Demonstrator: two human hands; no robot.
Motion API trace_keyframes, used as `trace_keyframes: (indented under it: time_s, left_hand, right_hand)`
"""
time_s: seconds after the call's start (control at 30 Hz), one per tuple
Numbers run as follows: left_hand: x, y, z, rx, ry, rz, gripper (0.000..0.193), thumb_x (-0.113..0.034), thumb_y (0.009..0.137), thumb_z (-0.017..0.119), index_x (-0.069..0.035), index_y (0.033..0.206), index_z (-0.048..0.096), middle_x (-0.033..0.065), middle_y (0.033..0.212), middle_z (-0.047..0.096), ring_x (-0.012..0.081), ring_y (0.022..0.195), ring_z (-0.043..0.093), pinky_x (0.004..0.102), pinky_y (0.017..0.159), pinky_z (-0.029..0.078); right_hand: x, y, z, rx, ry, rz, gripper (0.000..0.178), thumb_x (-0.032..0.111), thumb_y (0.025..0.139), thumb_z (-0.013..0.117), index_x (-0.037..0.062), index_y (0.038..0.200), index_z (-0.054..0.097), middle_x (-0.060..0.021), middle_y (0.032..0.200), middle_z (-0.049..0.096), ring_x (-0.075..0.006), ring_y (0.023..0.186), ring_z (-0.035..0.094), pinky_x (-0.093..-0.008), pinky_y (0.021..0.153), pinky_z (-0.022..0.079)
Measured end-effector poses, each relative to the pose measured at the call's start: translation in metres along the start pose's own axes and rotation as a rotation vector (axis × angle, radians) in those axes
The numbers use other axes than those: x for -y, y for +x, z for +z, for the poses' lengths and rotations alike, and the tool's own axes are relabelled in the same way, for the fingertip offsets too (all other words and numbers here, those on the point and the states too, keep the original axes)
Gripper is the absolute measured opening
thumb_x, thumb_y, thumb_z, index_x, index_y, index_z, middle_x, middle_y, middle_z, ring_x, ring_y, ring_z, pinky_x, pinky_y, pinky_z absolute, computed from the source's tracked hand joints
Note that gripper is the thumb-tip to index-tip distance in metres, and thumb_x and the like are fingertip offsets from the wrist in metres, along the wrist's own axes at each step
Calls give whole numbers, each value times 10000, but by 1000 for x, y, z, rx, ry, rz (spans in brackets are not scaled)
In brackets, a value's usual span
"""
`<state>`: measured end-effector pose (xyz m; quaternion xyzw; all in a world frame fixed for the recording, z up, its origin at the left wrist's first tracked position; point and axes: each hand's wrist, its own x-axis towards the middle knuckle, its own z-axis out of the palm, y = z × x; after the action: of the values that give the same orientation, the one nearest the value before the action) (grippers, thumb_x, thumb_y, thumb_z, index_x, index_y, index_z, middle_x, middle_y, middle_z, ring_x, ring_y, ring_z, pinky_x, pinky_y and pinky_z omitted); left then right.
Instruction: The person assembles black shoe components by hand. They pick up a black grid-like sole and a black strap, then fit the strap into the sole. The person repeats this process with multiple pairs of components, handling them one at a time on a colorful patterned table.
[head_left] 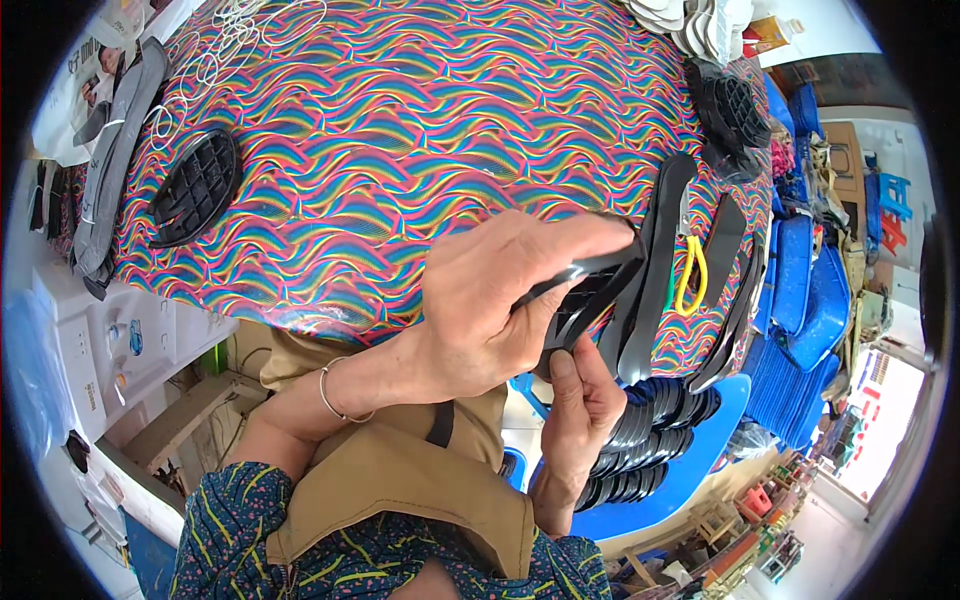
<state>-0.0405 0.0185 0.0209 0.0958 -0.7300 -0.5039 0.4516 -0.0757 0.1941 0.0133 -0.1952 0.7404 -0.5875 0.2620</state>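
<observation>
Both my hands hold one black, glossy shoe-heel piece (600, 290) with a gridded hollow, just past the table's near edge. My left hand (480, 290), with a bracelet at its wrist, is closed on it from above, thumb and fingers across its rim. From below, my right hand (580, 400) pinches its lower end between thumb and fingers. Part of the piece is hidden by my fingers. Right of it, long black sole-shaped strips (662, 240) lie on the colourful wave-patterned tablecloth (400, 130). A yellow-handled tool (692, 280) rests beside them.
A similar black gridded piece (200, 188) lies at the left, near tied grey strips (105, 190) and loose pale cord (205, 65). More gridded pieces (735, 115) sit at far right. Below right, a blue board (715, 430) bears rows of stacked black pieces (640, 435). Blue bins (810, 280) stand beyond.
</observation>
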Motion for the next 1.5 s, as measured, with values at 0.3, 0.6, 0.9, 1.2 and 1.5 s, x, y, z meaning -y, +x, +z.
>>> trace_keyframes:
  time_s: [0.3,0.6,0.9,1.2,1.5]
  left_hand:
    - [4,-1,-6,-132,-334,-287,311,36,850,671,18,1153,600,103,1076,662,142,944,646,260,811,515]
    - [0,-8,-2,-133,-219,-285,262,49,838,676,20,1096,640,108,1052,668,151,934,644,261,802,511]
    - [4,-8,3,-31,-304,-329,290,43,855,674,8,1137,613,97,1084,656,140,943,644,259,828,514]
    - [8,-5,0,17,-404,-417,298,44,843,684,5,1131,618,93,1081,659,145,977,640,271,846,516]
    - [11,-4,-5,127,-392,-434,310,33,843,684,-9,1143,619,76,1093,658,148,1014,630,283,884,506]
  right_hand:
    - [-8,30,0,95,531,65,452,300,1033,446,-92,1205,587,-173,1099,675,-222,946,674,-332,855,529]
    - [-1,36,10,16,-197,-120,300,166,1005,482,-73,1077,650,-69,850,662,-91,736,561,-236,692,457]
    - [9,52,10,-79,-8,-173,356,221,1017,476,-58,1182,622,-25,849,644,-89,737,526,-255,656,452]
    - [15,55,-3,13,-98,-149,367,263,999,510,-62,1068,666,-6,746,604,-71,673,483,-252,609,413]
    - [13,63,6,-90,-502,-426,190,121,936,556,-39,1023,611,-161,624,550,-303,493,572,-371,521,457]
